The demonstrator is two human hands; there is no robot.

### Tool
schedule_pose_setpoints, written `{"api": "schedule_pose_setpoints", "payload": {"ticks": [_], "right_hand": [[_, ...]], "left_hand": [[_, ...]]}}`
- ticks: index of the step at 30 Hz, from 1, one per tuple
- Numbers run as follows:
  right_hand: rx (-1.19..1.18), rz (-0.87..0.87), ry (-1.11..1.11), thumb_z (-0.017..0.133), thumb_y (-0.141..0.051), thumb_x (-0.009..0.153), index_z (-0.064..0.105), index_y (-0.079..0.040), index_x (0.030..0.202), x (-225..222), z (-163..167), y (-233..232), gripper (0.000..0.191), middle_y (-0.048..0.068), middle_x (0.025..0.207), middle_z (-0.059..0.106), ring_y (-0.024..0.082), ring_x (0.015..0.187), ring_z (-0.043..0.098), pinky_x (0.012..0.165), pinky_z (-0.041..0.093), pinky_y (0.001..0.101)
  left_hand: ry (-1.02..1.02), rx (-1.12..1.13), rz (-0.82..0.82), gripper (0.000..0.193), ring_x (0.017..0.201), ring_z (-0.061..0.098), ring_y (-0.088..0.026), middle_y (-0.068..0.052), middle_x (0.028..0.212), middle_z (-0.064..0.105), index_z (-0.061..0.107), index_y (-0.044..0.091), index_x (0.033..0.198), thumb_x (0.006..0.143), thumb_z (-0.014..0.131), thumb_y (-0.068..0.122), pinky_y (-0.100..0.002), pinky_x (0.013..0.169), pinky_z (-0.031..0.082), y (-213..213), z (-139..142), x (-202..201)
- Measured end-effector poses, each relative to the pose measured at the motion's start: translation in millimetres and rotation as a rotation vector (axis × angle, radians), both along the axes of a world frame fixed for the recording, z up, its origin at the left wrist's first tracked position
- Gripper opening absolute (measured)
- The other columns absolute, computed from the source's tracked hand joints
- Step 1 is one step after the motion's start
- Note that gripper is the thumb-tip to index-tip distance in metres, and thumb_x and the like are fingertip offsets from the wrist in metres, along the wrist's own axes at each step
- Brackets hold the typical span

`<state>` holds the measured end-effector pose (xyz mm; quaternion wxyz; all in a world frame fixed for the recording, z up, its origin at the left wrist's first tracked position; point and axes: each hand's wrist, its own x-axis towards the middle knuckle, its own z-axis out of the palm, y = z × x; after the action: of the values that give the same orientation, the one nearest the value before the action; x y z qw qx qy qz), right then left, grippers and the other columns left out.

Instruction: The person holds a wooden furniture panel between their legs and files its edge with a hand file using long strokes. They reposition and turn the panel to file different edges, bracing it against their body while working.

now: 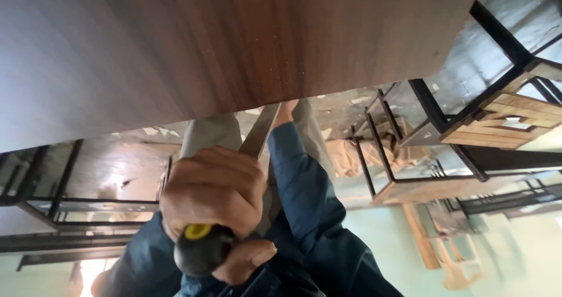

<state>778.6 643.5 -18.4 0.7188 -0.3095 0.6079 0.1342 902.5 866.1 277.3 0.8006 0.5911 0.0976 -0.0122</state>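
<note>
Clenched hand (213, 189) wraps a black round handle with yellow collar (202, 247), thumb under the knob; which hand it is I cannot tell for sure, likely right. Flat steel blade (259, 130), looks like a file or chisel, runs from the fist up to the edge of the dark wood-grain panel (234, 45). Tool judged stiff, fairly light; the handle is the safe hold, not the blade. Other arm in blue sleeve (301, 180) reaches under the panel, its hand (285, 111) mostly hidden, grip unclear. Beyond: black metal frames (421, 150) with wood slats, scraps on floor. No containers visible.
</note>
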Motion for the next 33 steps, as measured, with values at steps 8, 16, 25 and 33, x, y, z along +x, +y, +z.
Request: {"api": "schedule_pose_setpoints", "payload": {"ticks": [8,16,25,33], "right_hand": [[-0.031,0.243,0.054,0.047,-0.049,0.104,0.044,-0.003,0.148,-55.4,-2.6,-18.7,0.064,0.020,0.139,0.054,0.036,0.119,0.060,0.090,0.058,0.0482],[-0.041,0.341,0.046,0.053,-0.049,0.105,0.042,-0.003,0.151,-56.7,7.6,-16.7,0.066,0.020,0.139,0.055,0.035,0.116,0.061,0.084,0.059,0.0465],[-0.039,0.392,0.062,0.055,-0.046,0.105,0.044,-0.003,0.149,-51.9,17.7,-2.6,0.062,0.017,0.136,0.057,0.032,0.114,0.063,0.083,0.061,0.0437],[-0.035,0.446,0.134,0.055,-0.047,0.106,0.045,-0.003,0.146,-77.0,22.8,6.5,0.060,0.017,0.133,0.058,0.031,0.111,0.062,0.081,0.059,0.0429]], "left_hand": [[-0.003,-0.093,-0.153,0.025,0.050,0.057,-0.012,-0.001,0.062,0.059,0.056,0.013,0.068,0.085,0.074,0.011,-0.028,0.045,0.042,-11.8,-74.9,-16.0],[0.177,-0.189,-0.130,0.023,0.052,0.057,-0.016,-0.003,0.061,0.055,0.053,0.013,0.065,0.078,0.072,0.008,-0.035,0.052,0.040,3.6,-22.2,-12.0],[0.042,-0.109,0.040,0.031,0.055,0.070,-0.017,-0.002,0.067,0.066,0.060,0.009,0.071,0.101,0.061,0.016,-0.036,0.056,0.061,62.2,10.0,-47.8],[-0.064,-0.220,-0.211,0.022,0.060,0.068,-0.016,-0.002,0.071,0.066,0.062,0.012,0.075,0.093,0.074,0.015,-0.032,0.058,0.055,40.2,-82.6,-37.2]]}}
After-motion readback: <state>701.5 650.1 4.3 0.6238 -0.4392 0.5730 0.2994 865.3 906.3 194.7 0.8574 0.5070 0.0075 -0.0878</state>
